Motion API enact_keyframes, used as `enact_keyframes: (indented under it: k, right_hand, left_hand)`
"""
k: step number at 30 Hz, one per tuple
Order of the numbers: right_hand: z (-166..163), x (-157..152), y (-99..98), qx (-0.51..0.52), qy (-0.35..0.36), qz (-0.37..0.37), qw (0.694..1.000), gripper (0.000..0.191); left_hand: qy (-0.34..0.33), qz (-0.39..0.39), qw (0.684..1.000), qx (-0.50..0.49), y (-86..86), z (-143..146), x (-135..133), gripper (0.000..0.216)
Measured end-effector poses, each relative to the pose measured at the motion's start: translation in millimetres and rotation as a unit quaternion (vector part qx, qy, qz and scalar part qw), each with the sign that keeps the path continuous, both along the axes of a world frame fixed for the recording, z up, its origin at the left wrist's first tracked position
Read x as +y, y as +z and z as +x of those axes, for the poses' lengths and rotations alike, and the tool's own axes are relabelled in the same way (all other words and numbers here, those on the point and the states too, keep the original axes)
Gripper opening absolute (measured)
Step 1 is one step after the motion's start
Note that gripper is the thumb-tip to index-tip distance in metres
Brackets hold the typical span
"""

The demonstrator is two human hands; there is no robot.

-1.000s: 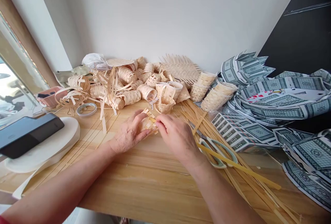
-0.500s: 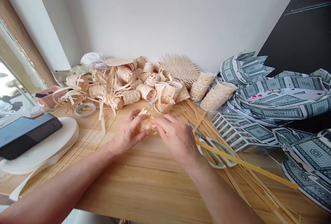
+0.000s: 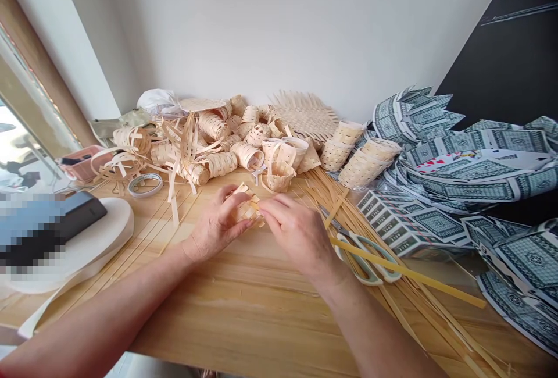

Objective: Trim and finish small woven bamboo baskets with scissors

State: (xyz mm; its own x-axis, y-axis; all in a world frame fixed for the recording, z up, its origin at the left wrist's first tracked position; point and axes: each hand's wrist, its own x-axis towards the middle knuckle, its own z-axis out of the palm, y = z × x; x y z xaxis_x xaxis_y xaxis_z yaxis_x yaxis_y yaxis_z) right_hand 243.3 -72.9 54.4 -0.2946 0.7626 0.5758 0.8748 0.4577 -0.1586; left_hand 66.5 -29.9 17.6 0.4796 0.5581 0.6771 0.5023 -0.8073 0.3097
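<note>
My left hand (image 3: 222, 221) is closed around a small woven basket (image 3: 247, 209) of pale flat strips, above the middle of the wooden table. Fingers and thumb cover much of the weave. My right hand (image 3: 294, 227) pinches at the basket's right edge, where a yellowish strip shows among the paler ones. From behind this hand, the long yellow strip (image 3: 414, 274) runs down to the right, across the handles of the scissors (image 3: 370, 256). The pinching fingertips hide the exact spot where they grip the strip.
Behind my hands lies a pile of small woven baskets (image 3: 213, 125). Thin strips (image 3: 429, 308) spread across the table's right side. Folded playing-card pieces (image 3: 483, 174) crowd the far right. At left are a tape roll (image 3: 145, 185) and a white strip roll (image 3: 117, 221) beneath a dark device.
The yellow strip's free end has shifted left and slightly up, so less of it sticks out past the scissors. Both hands keep nearly the same position on the basket.
</note>
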Motion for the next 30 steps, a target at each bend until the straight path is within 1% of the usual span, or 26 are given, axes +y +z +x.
enact_keyframes:
  k: [2,3,5,7,9,10,12,14,16,18,20,22,24,27,30]
  right_hand:
    - [2,1,2.3,0.013,0.005,-0.011,1.0,0.019]
    - [2,1,3.6,0.013,0.004,-0.027,1.0,0.017]
    - [2,1,5.8,-0.01,0.007,-0.084,0.996,0.016]
    - [-1,-1,6.1,-0.056,0.034,-0.146,0.987,0.015]
    - [-7,-5,3.8,-0.11,0.092,-0.183,0.973,0.014]
    - [-10,-6,1.8,-0.136,0.124,-0.19,0.964,0.012]
    - [-17,-9,-2.7,-0.174,0.166,-0.184,0.953,0.011]
    - [-22,-9,-6.9,-0.197,0.189,-0.154,0.95,0.01]
    - [-24,-7,-10.0,-0.211,0.209,-0.12,0.947,0.011]
    - [-22,-2,-12.8,-0.219,0.225,-0.105,0.944,0.011]
    - [-18,5,-16.2,-0.212,0.224,-0.11,0.945,0.009]
    - [-13,12,-20.8,-0.196,0.22,-0.13,0.947,0.006]
    - [-9,17,-25.7,-0.174,0.218,-0.16,0.947,0.007]
    - [-4,22,-31.2,-0.146,0.213,-0.182,0.949,0.019]
    - [-3,24,-34.2,-0.077,0.214,-0.145,0.963,0.035]
  left_hand:
    - [-0.001,-0.003,1.0,-0.03,-1.8,-2,5,0.038]
    - [0.005,-0.009,0.998,-0.06,-2.5,-4,9,0.043]
    - [0.028,-0.038,0.987,-0.152,-2.8,-9,18,0.058]
    - [0.044,-0.097,0.959,-0.261,-0.5,-13,26,0.076]
    - [0.045,-0.168,0.918,-0.355,4.4,-16,31,0.086]
    - [0.04,-0.202,0.898,-0.39,7.5,-16,32,0.084]
    - [0.022,-0.262,0.865,-0.428,13.7,-15,30,0.069]
    - [-0.003,-0.305,0.844,-0.44,18.6,-13,26,0.054]
    - [-0.02,-0.324,0.832,-0.45,21.3,-11,24,0.047]
    - [-0.027,-0.325,0.824,-0.464,21.5,-10,23,0.045]
    - [-0.031,-0.325,0.82,-0.47,19.4,-10,24,0.045]
    - [-0.036,-0.327,0.826,-0.458,15.4,-10,26,0.047]
    - [-0.047,-0.323,0.839,-0.435,10.0,-10,28,0.049]
    - [-0.068,-0.325,0.854,-0.401,2.2,-10,30,0.056]
    - [-0.072,-0.348,0.851,-0.387,-2.2,-10,29,0.073]
